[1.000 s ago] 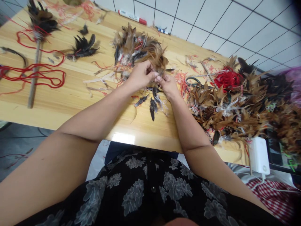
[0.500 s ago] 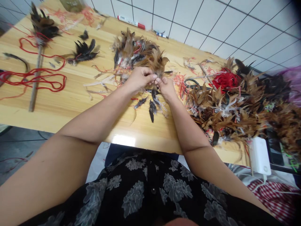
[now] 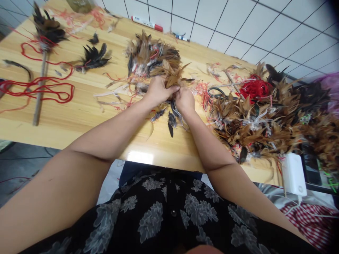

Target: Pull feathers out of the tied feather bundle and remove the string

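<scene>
My left hand [image 3: 159, 92] is closed around the base of a small bunch of brown feathers [image 3: 173, 74], whose tips fan up and to the right. Thumb and fingers of my right hand [image 3: 185, 99] are pinched against the same base, touching my left thumb; what they grip there is hidden. Just behind lies a larger pile of brown and black feathers [image 3: 150, 53] with reddish and white bits at its base. Small dark feathers [image 3: 171, 121] lie on the wooden table [image 3: 106, 130] below my hands.
At left, a stick with dark feathers at its top [image 3: 40, 90] lies under looped red cord [image 3: 60, 92]. A heap of brown feathers [image 3: 254, 130] with a red string bundle [image 3: 255, 88] covers the right side, beside a white power bank [image 3: 294, 174]. Markers [image 3: 147, 23] lie by the tiled wall.
The brown bunch has turned in my hands and now points more to the right. My left hand has closed further around its base, and my right fingers have curled in.
</scene>
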A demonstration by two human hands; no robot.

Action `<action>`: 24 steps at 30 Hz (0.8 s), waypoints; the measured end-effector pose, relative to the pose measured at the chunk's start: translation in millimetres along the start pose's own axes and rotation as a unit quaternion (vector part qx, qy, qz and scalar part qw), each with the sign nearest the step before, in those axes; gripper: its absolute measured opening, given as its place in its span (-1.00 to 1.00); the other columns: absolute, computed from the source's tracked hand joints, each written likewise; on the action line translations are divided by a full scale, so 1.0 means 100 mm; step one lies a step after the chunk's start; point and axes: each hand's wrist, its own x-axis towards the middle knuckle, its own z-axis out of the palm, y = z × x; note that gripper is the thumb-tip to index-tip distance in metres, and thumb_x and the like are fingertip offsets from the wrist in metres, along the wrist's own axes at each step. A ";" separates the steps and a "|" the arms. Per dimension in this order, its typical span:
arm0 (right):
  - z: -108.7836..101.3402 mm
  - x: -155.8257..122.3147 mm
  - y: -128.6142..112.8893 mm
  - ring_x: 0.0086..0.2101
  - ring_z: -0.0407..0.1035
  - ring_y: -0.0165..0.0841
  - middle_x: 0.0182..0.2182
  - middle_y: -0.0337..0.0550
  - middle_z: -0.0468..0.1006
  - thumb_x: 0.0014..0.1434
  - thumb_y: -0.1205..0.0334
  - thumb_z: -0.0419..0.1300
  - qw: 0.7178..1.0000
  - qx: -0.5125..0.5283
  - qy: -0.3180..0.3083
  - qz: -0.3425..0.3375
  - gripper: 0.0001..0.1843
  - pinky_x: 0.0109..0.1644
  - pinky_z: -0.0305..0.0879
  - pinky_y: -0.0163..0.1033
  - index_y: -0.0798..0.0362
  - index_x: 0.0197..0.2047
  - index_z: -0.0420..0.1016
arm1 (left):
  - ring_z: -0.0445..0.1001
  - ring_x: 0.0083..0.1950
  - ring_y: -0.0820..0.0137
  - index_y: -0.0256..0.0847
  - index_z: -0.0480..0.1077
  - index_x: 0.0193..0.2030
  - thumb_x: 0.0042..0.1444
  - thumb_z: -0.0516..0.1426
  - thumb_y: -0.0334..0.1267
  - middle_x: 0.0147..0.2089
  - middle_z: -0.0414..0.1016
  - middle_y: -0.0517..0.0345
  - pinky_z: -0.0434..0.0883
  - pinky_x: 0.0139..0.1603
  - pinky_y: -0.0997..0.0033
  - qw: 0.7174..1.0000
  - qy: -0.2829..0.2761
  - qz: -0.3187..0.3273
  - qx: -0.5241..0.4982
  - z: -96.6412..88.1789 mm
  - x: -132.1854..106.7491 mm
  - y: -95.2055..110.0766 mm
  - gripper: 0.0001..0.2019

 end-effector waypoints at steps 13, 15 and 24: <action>-0.12 0.12 0.17 -0.02 0.58 -0.19 -0.11 -0.06 0.74 0.44 -0.37 0.36 0.967 0.246 -0.004 -0.065 -0.43 0.27 0.54 -0.02 0.04 -0.08 0.73 | 0.48 -0.40 0.47 -0.23 0.46 -0.34 0.21 0.51 -0.47 -0.44 0.49 0.24 0.42 -0.28 0.46 0.988 0.031 -0.107 -0.106 -0.14 0.07 0.14 -0.68; -0.15 0.12 0.16 -0.06 0.56 -0.21 -0.15 -0.09 0.73 0.39 -0.41 0.39 0.962 0.265 -0.014 -0.058 -0.39 0.23 0.53 -0.05 0.04 -0.11 0.73 | 0.44 -0.42 0.48 -0.24 0.46 -0.37 0.21 0.48 -0.51 -0.46 0.48 0.24 0.41 -0.30 0.46 0.990 0.019 -0.102 -0.100 -0.15 0.06 0.16 -0.69; -0.13 0.13 0.15 -0.18 0.46 -0.29 -0.33 -0.20 0.54 0.39 -0.36 0.42 0.966 0.242 -0.062 -0.059 -0.39 0.10 0.44 -0.12 0.03 -0.35 0.54 | 0.65 -0.20 0.31 -0.22 0.48 -0.38 0.07 0.47 -0.56 -0.41 0.48 0.24 0.55 -0.12 0.39 0.999 -0.011 -0.047 -0.017 -0.10 0.08 0.05 -0.71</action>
